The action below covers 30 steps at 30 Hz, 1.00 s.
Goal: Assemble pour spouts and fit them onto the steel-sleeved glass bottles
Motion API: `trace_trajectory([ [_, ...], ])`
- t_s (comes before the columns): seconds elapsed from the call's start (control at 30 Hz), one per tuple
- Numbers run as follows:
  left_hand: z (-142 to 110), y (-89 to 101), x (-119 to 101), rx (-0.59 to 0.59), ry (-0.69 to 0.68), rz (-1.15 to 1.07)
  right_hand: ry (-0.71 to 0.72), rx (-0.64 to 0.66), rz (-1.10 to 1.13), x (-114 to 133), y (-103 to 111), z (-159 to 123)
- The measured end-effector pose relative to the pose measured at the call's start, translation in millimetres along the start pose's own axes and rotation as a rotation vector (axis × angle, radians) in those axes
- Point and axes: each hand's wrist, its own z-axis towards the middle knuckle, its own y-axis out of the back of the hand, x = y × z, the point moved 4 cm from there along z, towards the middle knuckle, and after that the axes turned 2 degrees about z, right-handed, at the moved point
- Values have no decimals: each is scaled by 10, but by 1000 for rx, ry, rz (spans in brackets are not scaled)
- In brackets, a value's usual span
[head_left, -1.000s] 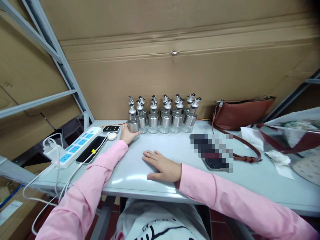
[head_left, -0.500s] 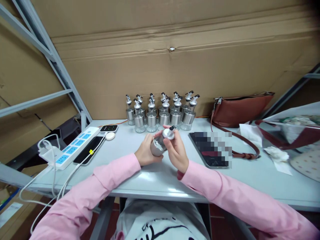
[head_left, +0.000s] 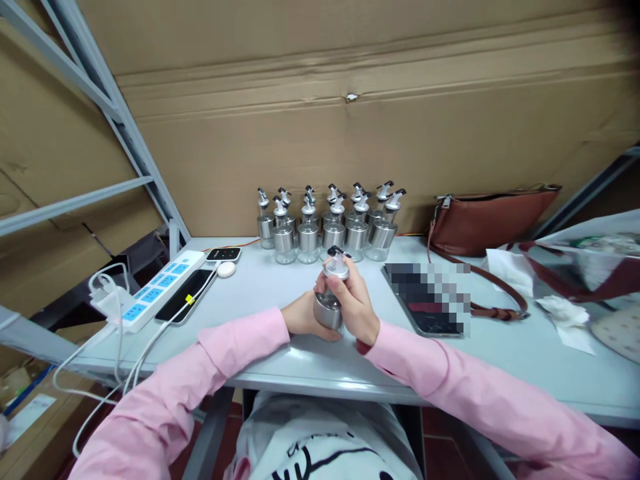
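An oil dispenser bottle (head_left: pixel 327 312) with a steel sleeve and a black-tipped pour spout stands nearly upright between my hands, close above or on the table. My left hand (head_left: pixel 306 316) is wrapped round its lower body. Up at the neck, my right hand (head_left: pixel 356 303) grips the collar below the spout with thumb and fingers. Behind them, several similar oil bottles (head_left: pixel 334 233) stand in two rows against the cardboard, all with spouts fitted. Whether the held bottle's base touches the table is hidden by my hands.
On the left lie a white power strip (head_left: pixel 163 288), a phone (head_left: pixel 183 300), a small black device (head_left: pixel 224 255) and a round white object (head_left: pixel 227 269). To the right are a dark tablet (head_left: pixel 425 307), a brown bag (head_left: pixel 495 220) and crumpled tissue (head_left: pixel 565 312). A cardboard wall (head_left: pixel 300 133) closes off the back.
The bottle has gone from tilted to nearly upright and sits slightly lower and nearer me. Its spout has turned, and both hands stay on it. The view has shifted slightly.
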Motion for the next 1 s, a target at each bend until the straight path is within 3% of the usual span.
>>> trace_trajectory([
  [0.3, 6, -10, 12, 87, 45, -32, -160, 58, 183, 135, -18, 152],
  [0.53, 9, 2, -68, 88, 10, -42, 50, 91, 106, 49, 30, 45],
  [0.67, 22, -2, -20, 71, 31, -13, 49, 31, 41, 42, 36, 11],
  [0.8, 40, -17, -7, 100, 32, -46, -65, 24, 113, 117, 28, 83],
  [0.9, 44, -26, -36, 142, 69, -69, -222, 54, 240, 154, 41, 160],
  [1.0, 28, -8, -74, 159, 78, -116, -377, -8, 431, 153, 130, 241],
])
